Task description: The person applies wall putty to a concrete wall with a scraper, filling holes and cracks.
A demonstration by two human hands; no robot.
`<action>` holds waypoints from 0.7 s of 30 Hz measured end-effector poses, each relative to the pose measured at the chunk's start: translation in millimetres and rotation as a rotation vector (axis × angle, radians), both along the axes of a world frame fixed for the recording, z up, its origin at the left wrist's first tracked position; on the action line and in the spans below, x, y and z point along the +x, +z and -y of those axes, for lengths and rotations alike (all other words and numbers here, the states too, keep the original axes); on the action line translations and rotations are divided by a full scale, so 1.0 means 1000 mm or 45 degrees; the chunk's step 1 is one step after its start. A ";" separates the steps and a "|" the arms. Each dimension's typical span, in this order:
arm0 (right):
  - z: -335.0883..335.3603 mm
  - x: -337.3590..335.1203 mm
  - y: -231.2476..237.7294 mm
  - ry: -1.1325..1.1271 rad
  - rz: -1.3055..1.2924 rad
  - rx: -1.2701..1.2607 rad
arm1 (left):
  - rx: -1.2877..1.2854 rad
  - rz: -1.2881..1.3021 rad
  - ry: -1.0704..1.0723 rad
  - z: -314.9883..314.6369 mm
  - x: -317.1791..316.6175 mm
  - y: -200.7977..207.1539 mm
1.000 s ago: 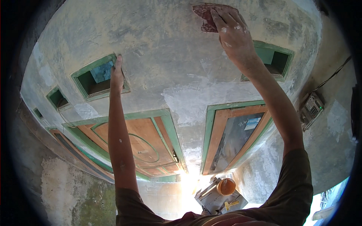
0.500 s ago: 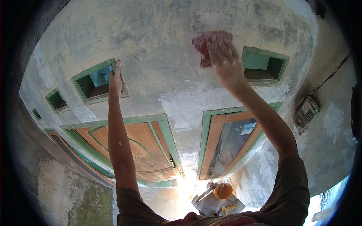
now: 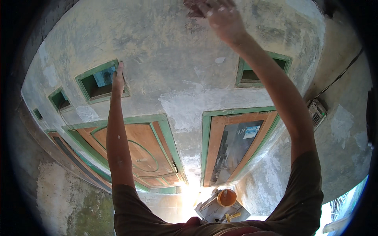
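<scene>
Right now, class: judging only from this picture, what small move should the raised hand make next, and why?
Probably a short stroke back down the wall. The right hand presses the reddish pad at the picture's top edge, while the left hand braces on the green-framed opening.

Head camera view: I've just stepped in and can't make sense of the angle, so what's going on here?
A person stands facing a grey plastered wall with both arms raised. The right hand presses a reddish rough pad, maybe sandpaper, flat against the plaster high up. The left hand rests on the green frame of a small vent opening. Below are two wooden doors with green frames, and an orange bucket stands on the ground by the doorway.
</scene>
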State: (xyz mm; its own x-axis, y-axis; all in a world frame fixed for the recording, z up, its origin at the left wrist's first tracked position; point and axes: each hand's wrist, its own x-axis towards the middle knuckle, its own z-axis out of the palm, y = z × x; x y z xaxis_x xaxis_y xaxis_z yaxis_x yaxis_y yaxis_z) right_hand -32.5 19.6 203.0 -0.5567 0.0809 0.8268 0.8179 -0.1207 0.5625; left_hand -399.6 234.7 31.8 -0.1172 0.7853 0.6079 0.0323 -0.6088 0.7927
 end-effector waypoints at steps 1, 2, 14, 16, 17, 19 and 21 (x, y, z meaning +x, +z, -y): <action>-0.008 0.004 -0.007 -0.030 0.161 0.168 | 0.010 -0.007 -0.014 0.005 0.008 0.002; -0.014 0.012 -0.017 -0.048 0.153 0.177 | 0.026 0.019 -0.131 0.010 0.016 0.002; 0.032 0.007 -0.024 0.147 0.238 0.179 | 0.003 0.103 -0.245 0.007 -0.004 -0.002; 0.034 0.012 0.014 -0.213 -0.107 -0.244 | -0.034 0.132 -0.258 -0.004 -0.002 -0.002; 0.031 0.016 0.011 -0.217 -0.111 -0.241 | -0.041 0.124 -0.251 -0.006 0.000 -0.002; 0.016 0.023 -0.006 0.053 -0.100 -0.195 | -0.053 0.117 -0.234 -0.008 -0.003 -0.003; 0.011 0.030 -0.039 0.136 -0.004 -0.086 | -0.079 0.117 -0.228 -0.008 -0.010 -0.005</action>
State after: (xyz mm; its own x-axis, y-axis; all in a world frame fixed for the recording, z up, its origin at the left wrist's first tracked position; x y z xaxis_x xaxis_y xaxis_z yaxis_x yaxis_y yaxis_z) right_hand -2.9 9.1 163.9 -0.5626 0.0765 0.8232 0.8258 0.0053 0.5640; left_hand -409.5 243.2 26.9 -0.0251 0.8340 0.5511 -0.1459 -0.5485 0.8233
